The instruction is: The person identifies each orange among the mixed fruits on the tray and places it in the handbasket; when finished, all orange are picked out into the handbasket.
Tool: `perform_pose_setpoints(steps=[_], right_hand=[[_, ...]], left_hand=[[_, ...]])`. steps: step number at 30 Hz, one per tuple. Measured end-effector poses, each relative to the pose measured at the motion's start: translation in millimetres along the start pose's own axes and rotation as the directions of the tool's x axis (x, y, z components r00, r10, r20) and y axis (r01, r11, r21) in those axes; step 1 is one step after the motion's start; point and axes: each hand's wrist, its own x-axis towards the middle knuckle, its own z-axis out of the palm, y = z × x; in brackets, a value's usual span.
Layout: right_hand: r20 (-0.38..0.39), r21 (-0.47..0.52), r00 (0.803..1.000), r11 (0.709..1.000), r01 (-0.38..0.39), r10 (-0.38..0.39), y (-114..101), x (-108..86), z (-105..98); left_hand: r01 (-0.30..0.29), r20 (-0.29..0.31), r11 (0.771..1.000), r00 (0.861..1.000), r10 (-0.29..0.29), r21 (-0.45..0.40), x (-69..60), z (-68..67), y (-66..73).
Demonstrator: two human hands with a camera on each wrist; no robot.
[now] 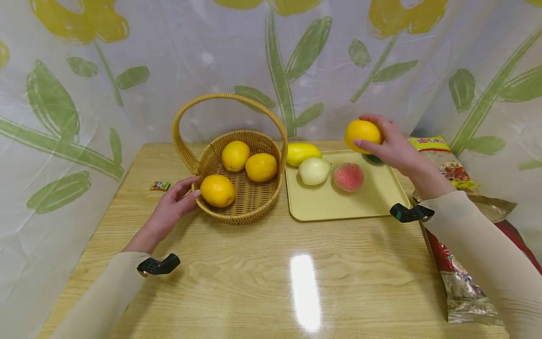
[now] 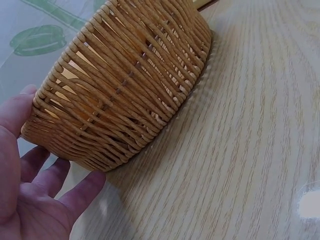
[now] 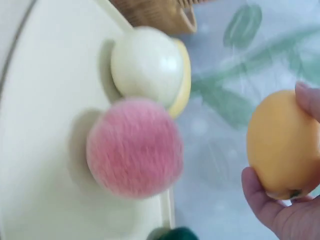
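My right hand (image 1: 394, 143) grips an orange (image 1: 362, 136) between thumb and fingers, raised above the back right of a pale yellow tray (image 1: 313, 212). In the right wrist view the held orange (image 3: 285, 145) shows its small dark stem end. On the tray lie a pink fuzzy peach (image 1: 348, 177), a pale green-white pear (image 1: 314, 171) and a long yellow fruit (image 1: 303, 154). A dark green thing (image 1: 373, 159) is mostly hidden under my right hand. My left hand (image 1: 171, 205) holds the rim of a wicker basket (image 1: 254, 216), its thumb at the edge. Inside sit three oranges (image 1: 218, 190).
A small wrapped candy (image 1: 160, 186) lies left of the basket. Several snack bags (image 1: 461, 278) lie along the table's right side, partly under my right sleeve. The basket's tall arched handle (image 1: 228, 96) stands up. A flowered curtain (image 1: 237, 56) hangs behind the wooden table (image 1: 237, 278).
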Motion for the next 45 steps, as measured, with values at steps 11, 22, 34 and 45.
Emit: perform_pose_setpoints(steps=[11,22,34,45], right_hand=[[0.121,0.024,0.993,1.0,0.015,-0.018,-42.0,-30.2,13.2],[0.136,0.043,0.981,0.99,0.131,-0.135,-75.4,-45.0,36.8],[0.184,0.143,0.961,0.973,0.18,-0.205,-95.9,-48.7,70.1],[0.297,0.143,0.93,0.973,0.183,-0.218,-104.1,-38.8,108.3]], left_hand=[[0.003,0.001,1.0,1.0,-0.003,-0.004,2.6,0.5,3.3],[-0.008,0.006,1.0,1.0,0.008,-0.006,2.5,-0.9,1.7],[0.013,-0.008,1.0,1.0,-0.013,-0.001,0.4,-0.9,0.5],[0.012,-0.003,1.0,1.0,-0.012,0.004,-0.7,0.4,0.6]])
